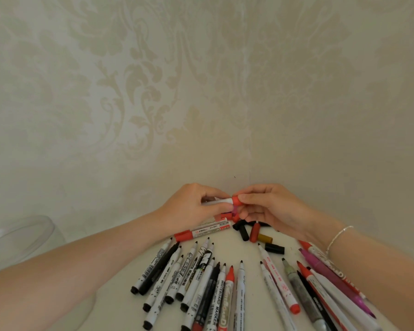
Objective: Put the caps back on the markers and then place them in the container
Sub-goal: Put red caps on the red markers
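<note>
White marker barrel (pixel 219 201) pinched in left hand (pixel 191 206); right hand (pixel 270 206) grips red cap (pixel 235 200) at 3 o'clock, I'd push straight on.

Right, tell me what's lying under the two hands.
Under the left hand lie two capped markers. Under the right hand lie loose caps, black, red and brown. The hands hide whatever lies further back.

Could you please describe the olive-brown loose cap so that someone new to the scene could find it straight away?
Start at the right hand near the wall corner and look just below it, where loose caps lie on the white table. The olive-brown cap lies between a dark red cap and a black cap. It alone is mustard-brown.
</note>
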The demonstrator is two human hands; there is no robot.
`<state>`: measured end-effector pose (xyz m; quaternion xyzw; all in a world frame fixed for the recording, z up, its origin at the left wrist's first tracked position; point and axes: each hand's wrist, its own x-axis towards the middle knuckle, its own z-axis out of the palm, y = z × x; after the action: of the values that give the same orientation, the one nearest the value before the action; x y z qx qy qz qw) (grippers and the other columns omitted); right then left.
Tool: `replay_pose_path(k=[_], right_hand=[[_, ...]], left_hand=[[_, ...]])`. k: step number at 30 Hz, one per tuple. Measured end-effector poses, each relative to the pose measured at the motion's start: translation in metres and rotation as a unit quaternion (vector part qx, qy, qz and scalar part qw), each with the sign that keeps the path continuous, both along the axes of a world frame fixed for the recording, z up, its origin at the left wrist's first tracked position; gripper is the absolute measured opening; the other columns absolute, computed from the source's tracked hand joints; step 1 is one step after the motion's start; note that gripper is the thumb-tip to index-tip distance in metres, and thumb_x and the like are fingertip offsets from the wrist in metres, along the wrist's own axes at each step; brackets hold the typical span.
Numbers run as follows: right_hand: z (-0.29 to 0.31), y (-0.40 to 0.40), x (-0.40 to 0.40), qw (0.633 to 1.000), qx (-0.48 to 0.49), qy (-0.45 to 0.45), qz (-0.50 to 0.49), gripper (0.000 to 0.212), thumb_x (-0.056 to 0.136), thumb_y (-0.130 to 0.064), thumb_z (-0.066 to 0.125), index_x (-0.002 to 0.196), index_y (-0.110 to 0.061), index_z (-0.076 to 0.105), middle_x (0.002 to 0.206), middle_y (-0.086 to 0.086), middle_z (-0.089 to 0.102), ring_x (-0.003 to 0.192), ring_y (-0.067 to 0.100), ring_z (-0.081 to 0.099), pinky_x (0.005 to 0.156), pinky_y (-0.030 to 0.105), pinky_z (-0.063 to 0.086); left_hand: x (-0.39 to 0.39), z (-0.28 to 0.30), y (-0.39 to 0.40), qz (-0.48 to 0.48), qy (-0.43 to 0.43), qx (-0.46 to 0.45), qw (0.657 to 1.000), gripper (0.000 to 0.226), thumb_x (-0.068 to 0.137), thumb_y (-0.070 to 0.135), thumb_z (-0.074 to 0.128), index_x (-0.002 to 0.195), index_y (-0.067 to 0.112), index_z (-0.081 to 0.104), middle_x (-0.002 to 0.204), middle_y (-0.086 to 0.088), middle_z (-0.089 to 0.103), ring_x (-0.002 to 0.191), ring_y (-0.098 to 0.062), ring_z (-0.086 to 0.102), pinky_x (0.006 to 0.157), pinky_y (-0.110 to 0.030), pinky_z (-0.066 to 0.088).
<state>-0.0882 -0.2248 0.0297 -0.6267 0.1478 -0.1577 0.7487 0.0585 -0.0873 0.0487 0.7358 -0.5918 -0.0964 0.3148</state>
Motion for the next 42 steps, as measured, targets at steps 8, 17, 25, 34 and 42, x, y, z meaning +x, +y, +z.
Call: replay_pose_path(k=[8,17,25,34,42], right_hand=[[-0.002,0.008,0.019,0.987,-0.033,0.004,-0.156,0.03,0.083,-0.011,0.071,0.111,-0.005,0.062,0.103,0.015,0.07,0.091,0.023,0.07,0.077,0.029,0.058],[-0.015,0.042,0.065,0.983,-0.124,0.025,-0.132,0.015,0.086,-0.016,0.069,0.098,-0.009,0.064,0.096,0.017,0.071,0.091,0.031,0.069,0.086,0.044,0.056],[-0.031,0.031,0.091,0.878,-0.458,0.133,-0.046,0.02,0.085,0.0,0.058,0.087,-0.016,0.071,0.092,0.004,0.07,0.088,0.018,0.063,0.081,0.026,0.048],[-0.046,0.04,0.108,0.936,-0.344,0.069,-0.024,0.018,0.077,-0.011,0.076,0.093,-0.008,0.069,0.09,0.009,0.073,0.088,0.022,0.069,0.08,0.03,0.054],[-0.047,0.018,0.118,0.74,-0.657,0.144,-0.021,0.031,0.087,-0.008,0.054,0.116,-0.014,0.065,0.111,0.006,0.062,0.104,0.024,0.057,0.085,0.033,0.045]], left_hand=[[0.021,-0.009,-0.007,0.036,0.131,-0.008,0.991,0.023,0.091,0.029,0.063,0.113,0.023,0.068,0.096,0.014,0.069,0.088,0.001,0.062,0.08,-0.011,0.044],[0.028,-0.007,0.007,0.106,0.295,-0.031,0.949,0.027,0.087,0.013,0.067,0.114,0.015,0.069,0.103,-0.004,0.073,0.093,-0.011,0.069,0.079,-0.02,0.052],[0.041,-0.044,0.039,0.183,-0.019,0.098,0.978,0.028,0.092,0.017,0.058,0.12,0.012,0.062,0.1,-0.009,0.069,0.091,-0.021,0.065,0.083,-0.03,0.05],[0.046,-0.05,0.022,0.217,0.206,-0.04,0.953,0.015,0.086,0.01,0.066,0.098,0.0,0.064,0.08,-0.011,0.066,0.073,-0.025,0.066,0.073,-0.032,0.056],[0.03,-0.053,0.057,0.201,-0.208,0.325,0.9,0.07,0.091,0.067,0.035,0.133,0.011,0.04,0.128,-0.012,0.046,0.114,-0.028,0.049,0.091,-0.038,0.044]])
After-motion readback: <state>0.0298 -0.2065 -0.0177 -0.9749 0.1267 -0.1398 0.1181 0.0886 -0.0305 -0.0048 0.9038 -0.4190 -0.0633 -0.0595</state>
